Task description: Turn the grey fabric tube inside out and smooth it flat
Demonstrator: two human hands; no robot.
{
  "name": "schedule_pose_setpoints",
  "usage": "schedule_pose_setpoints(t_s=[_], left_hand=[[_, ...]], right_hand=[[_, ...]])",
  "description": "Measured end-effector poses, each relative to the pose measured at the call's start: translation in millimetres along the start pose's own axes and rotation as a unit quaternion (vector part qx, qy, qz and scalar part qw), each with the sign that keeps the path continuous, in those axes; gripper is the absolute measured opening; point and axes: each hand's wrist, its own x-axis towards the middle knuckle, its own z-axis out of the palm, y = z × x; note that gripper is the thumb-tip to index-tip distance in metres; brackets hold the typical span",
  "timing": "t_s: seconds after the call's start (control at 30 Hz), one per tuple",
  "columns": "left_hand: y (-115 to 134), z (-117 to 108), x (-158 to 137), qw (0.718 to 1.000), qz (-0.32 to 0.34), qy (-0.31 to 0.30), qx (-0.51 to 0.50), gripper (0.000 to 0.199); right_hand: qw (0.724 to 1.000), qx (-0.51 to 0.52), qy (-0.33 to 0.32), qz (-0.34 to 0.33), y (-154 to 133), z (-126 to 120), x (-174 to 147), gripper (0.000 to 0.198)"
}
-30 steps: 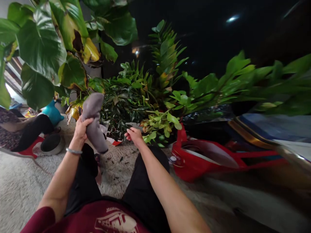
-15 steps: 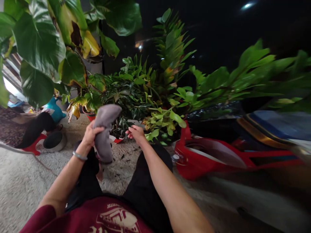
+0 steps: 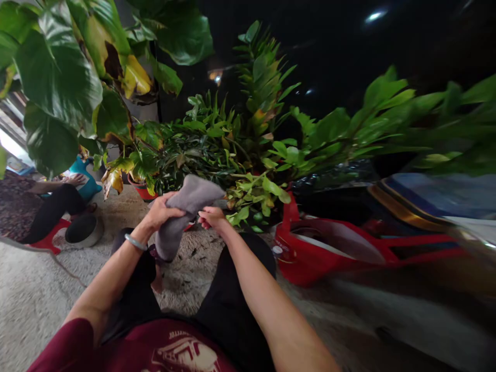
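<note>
A soft grey sock (image 3: 175,219) with a bent upper end is held up in front of my knees. My left hand (image 3: 161,211) is closed around its middle, thumb across the near side, with a pale bangle (image 3: 135,242) on that wrist. My right hand (image 3: 213,217) is close to the sock's right side, fingers curled into a pinch. What lies between those fingertips, if anything, is too small to make out. I cannot tell whether they touch the fabric.
Leafy potted plants (image 3: 217,129) stand ahead. To the right is a red bag-like container (image 3: 310,268). On the left another person (image 3: 23,206) sits on a red stool (image 3: 48,237), near a dark round tub (image 3: 83,231) and a teal object (image 3: 88,181).
My left hand has moved right with the sock, whose upper end has tilted rightward toward my right hand. My right hand stays pinched, nearly in place. The view has shifted slightly.
</note>
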Motion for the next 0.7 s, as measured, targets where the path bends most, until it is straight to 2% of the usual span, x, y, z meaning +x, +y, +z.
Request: schedule_pose_setpoints(t_s=[0.1, 0.2, 0.3, 0.33, 0.4, 0.47, 0.5, 0.57, 0.63, 0.7], left_hand=[[35.3, 23.5, 42.0, 0.993, 0.114, 0.022, 0.009, 0.063], [37.8, 44.9, 71.4, 0.985, 0.161, 0.048, 0.038, 0.065], [6.8, 37.6, 54.1, 0.988, 0.104, 0.052, 0.098, 0.060], [-5.3, 28.2, 39.7, 0.990, 0.065, 0.038, 0.117, 0.058], [-22.4, 5.1, 8.5, 0.991, -0.022, -0.027, 0.131, 0.055], [-22.6, -12.8, -12.6, 0.988, -0.064, -0.087, 0.106, 0.055], [-15.8, -16.7, -15.8, 0.989, -0.060, -0.097, 0.089, 0.057], [7.0, -12.9, -5.9, 0.995, -0.006, -0.081, 0.056, 0.061], [31.2, 1.5, 20.3, 0.996, 0.073, -0.046, 0.031, 0.066], [43.4, 17.9, 49.5, 0.991, 0.129, -0.017, 0.018, 0.068]], right_hand=[[0.999, 0.013, -0.010, 0.033, -3.7, -0.7, -3.1, 0.022], [0.998, 0.025, -0.005, 0.053, -7.6, -0.1, -4.2, 0.019], [0.997, 0.029, 0.008, 0.067, -8.6, -0.5, -2.7, 0.013], [0.997, 0.027, 0.014, 0.072, -8.3, -1.0, -1.8, 0.013], [0.996, 0.022, 0.026, 0.079, -7.4, -2.0, -0.6, 0.015], [0.996, 0.017, 0.030, 0.080, -6.9, -2.3, -1.1, 0.017], [0.997, 0.015, 0.027, 0.077, -7.1, -2.1, -2.3, 0.016], [0.997, 0.009, 0.012, 0.070, -8.4, -0.8, -6.1, 0.014], [0.998, 0.001, -0.006, 0.063, -11.0, 1.3, -10.4, 0.013], [0.998, -0.006, -0.020, 0.061, -13.9, 3.6, -13.1, 0.014]])
